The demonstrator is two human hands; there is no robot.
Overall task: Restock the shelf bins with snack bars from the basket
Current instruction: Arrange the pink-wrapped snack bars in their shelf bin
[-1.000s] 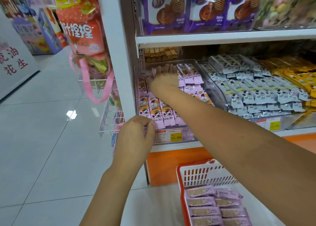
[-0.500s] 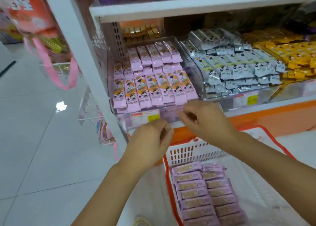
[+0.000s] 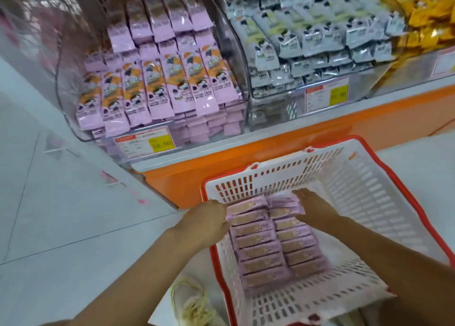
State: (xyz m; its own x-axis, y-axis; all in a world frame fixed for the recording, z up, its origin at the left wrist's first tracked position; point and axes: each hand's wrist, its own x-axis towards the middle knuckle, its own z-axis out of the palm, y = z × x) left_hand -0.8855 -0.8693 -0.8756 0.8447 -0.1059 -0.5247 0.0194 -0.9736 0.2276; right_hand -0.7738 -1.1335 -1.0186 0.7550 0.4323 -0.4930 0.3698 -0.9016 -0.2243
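Pink-wrapped snack bars (image 3: pixel 258 251) lie in two rows against the left wall of the red-rimmed white plastic basket (image 3: pixel 344 168), with open mesh to their right. Down from the clear plastic shelf bin (image 3: pixel 209 138), the right hand (image 3: pixel 312 207) lays straight fingers on them. Whether the left hand (image 3: pixel 209 223) grips any cannot be told.

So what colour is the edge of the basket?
Red; the rim runs round the white basket, seen best in the head view.

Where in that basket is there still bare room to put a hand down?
In the basket, bare floor lies on the right, between the pink bars and its right wall. The left side is crowded: two packed rows of bars. The shelf bin above is packed too.
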